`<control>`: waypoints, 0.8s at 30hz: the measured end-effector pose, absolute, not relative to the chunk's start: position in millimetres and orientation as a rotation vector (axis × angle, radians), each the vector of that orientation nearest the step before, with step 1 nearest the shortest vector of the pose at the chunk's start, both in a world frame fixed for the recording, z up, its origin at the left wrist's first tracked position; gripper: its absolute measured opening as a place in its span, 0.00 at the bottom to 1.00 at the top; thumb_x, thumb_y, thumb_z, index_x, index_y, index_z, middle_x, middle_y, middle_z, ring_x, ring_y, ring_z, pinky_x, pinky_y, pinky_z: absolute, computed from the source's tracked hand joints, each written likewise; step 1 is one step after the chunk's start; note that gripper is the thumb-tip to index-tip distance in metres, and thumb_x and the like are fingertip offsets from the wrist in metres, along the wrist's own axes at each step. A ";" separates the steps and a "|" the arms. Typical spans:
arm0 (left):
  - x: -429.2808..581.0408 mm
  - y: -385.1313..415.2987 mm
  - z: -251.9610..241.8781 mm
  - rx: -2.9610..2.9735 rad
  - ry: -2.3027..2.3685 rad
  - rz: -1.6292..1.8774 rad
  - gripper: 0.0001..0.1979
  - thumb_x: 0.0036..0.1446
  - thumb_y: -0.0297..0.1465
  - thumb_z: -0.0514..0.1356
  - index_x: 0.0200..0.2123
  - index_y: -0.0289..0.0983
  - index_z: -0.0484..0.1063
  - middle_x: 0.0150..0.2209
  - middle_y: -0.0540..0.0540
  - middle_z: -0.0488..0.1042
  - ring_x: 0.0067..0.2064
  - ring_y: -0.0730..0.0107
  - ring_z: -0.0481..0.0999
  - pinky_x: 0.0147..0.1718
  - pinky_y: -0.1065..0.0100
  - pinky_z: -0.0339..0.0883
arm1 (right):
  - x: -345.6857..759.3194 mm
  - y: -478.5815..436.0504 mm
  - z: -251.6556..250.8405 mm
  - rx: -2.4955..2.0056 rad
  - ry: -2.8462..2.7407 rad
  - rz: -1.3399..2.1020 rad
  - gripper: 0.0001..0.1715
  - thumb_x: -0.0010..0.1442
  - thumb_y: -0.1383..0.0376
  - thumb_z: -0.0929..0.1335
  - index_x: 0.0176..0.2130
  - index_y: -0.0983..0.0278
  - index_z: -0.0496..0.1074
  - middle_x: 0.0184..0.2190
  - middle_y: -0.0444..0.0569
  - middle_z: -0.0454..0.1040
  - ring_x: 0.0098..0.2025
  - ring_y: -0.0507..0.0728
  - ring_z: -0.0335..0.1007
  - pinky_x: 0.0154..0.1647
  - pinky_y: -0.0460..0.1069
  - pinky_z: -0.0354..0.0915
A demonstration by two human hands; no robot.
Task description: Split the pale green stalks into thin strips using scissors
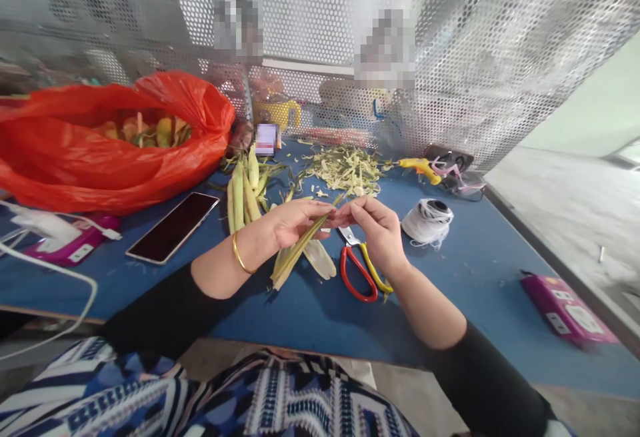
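My left hand (295,221) is closed around a narrow folded strip of dried husk (300,248), which slants down toward me. Against its upper end are the pinched fingers of my right hand (373,224). Another pale husk piece (320,260) lies on the blue table under my hands. Scissors (357,272) with one red and one yellow handle rest just below my right hand, partly hidden by it. Beyond my left hand is a bundle of green-yellow husks (243,190). A heap of shredded husk (347,169) lies farther back.
Left, a red plastic bag (125,177) stands behind a phone (173,227) and a purple power strip (75,240) with white cables. Right are white thread (429,222), a yellow glue gun (420,170), glasses (465,184) and a purple box (567,310). A perforated screen (310,17) borders the back.
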State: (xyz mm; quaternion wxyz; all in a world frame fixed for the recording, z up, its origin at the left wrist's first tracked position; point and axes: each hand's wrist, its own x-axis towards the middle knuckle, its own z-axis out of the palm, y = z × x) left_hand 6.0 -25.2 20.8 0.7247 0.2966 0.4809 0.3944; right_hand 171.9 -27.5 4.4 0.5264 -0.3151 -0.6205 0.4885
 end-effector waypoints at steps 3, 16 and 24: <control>5.3 -23.6 17.9 0.679 1.056 0.864 0.03 0.54 0.25 0.64 0.28 0.37 0.75 0.32 0.45 0.80 0.35 0.67 0.79 0.31 0.69 0.71 | 171.3 -26.6 3.3 -0.757 -1.481 1.149 0.16 0.56 0.52 0.71 0.26 0.61 0.74 0.24 0.45 0.76 0.28 0.53 0.71 0.33 0.51 0.68; 9.5 -32.9 11.6 1.490 1.054 0.596 0.03 0.46 0.25 0.65 0.23 0.35 0.76 0.20 0.51 0.75 0.18 0.79 0.67 0.18 0.76 0.58 | 181.9 -16.9 9.4 -0.867 -1.498 1.491 0.11 0.51 0.61 0.70 0.22 0.64 0.72 0.17 0.41 0.66 0.18 0.46 0.50 0.18 0.44 0.48; 13.8 -33.0 20.4 0.810 0.844 0.869 0.05 0.51 0.24 0.67 0.26 0.32 0.73 0.22 0.53 0.69 0.19 0.85 0.64 0.15 0.82 0.55 | 174.3 -14.3 1.8 -0.779 -0.868 1.868 0.06 0.47 0.66 0.71 0.23 0.65 0.71 0.20 0.41 0.68 0.19 0.45 0.56 0.19 0.41 0.59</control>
